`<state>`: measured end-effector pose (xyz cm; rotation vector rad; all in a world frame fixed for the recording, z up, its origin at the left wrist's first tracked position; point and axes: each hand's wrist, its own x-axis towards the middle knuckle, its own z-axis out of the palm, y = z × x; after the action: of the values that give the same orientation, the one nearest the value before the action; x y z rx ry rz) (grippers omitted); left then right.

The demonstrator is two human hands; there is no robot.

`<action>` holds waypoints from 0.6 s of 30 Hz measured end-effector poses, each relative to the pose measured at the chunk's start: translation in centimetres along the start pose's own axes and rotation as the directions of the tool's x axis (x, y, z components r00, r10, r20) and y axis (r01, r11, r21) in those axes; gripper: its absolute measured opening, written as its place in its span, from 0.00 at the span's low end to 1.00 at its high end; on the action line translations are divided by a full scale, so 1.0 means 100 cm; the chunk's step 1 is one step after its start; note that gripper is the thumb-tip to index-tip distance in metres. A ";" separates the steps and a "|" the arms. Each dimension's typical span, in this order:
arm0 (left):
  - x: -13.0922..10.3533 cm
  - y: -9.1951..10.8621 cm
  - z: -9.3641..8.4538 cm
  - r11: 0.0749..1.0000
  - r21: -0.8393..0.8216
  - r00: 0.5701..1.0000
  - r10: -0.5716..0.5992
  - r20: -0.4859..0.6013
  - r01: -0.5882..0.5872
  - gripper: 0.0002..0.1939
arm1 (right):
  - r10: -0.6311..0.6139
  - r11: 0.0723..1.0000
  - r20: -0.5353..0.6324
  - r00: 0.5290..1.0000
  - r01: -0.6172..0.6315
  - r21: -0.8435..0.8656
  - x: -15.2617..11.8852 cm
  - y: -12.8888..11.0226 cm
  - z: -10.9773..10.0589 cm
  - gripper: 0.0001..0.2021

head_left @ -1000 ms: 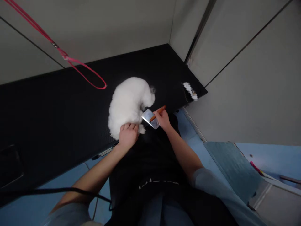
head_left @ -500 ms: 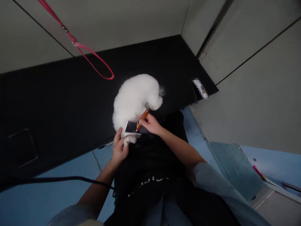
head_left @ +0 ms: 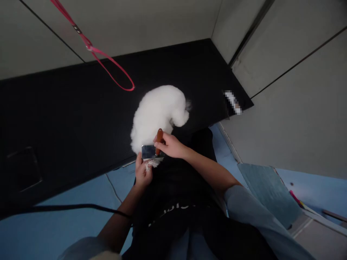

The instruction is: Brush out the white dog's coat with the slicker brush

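A fluffy white dog is curled on the black table, close to its front edge; I cannot make out its face. My right hand is closed around the brown handle of a slicker brush. The brush's flat metal head rests at the near end of the dog, over the fur. Just below the brush head, my left hand grips a tuft of long white hair at the dog's near end. Which body part the tuft grows from is hidden by the hand and brush.
A pink loop leash hangs above the table, left of the dog. Grey walls stand behind and to the right. A dark cable crosses at lower left. A blue-grey panel stands on the blue floor at right.
The brush has moved slightly down and left, its handle turning more upright. My left hand has shifted a little down and right with the tuft. The dog looks unmoved.
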<state>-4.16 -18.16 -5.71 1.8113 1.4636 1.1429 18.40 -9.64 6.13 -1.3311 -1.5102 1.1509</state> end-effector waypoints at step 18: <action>-0.009 -0.008 0.002 0.996 -0.061 0.993 -0.076 -0.093 0.071 0.16 | -0.002 0.997 -0.125 0.992 -0.008 -0.072 -0.002 -0.013 0.003 0.05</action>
<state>-4.43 -18.76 -6.71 1.6706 1.5220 1.2368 17.76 -9.91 7.28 -1.4277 -1.4716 1.0036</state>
